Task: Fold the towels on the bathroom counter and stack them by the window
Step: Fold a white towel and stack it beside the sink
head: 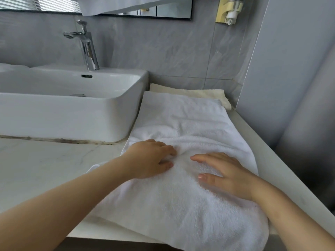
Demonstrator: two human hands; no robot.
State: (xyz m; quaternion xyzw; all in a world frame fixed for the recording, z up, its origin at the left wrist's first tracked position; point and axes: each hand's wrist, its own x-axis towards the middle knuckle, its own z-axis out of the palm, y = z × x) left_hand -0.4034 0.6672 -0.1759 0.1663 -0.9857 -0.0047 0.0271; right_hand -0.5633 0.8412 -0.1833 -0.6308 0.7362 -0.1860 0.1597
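Lying beneath left grip (150,158), right grip (224,175): towel (181,120)

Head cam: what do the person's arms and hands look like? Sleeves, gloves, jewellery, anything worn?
Nothing worn in view. Left hand and right hand are bare: no gloves, no rings. Left forearm and right forearm are uncovered to the frame edge, with no sleeves, watch or bracelets. Nails are short; the right thumbnail looks glossy.
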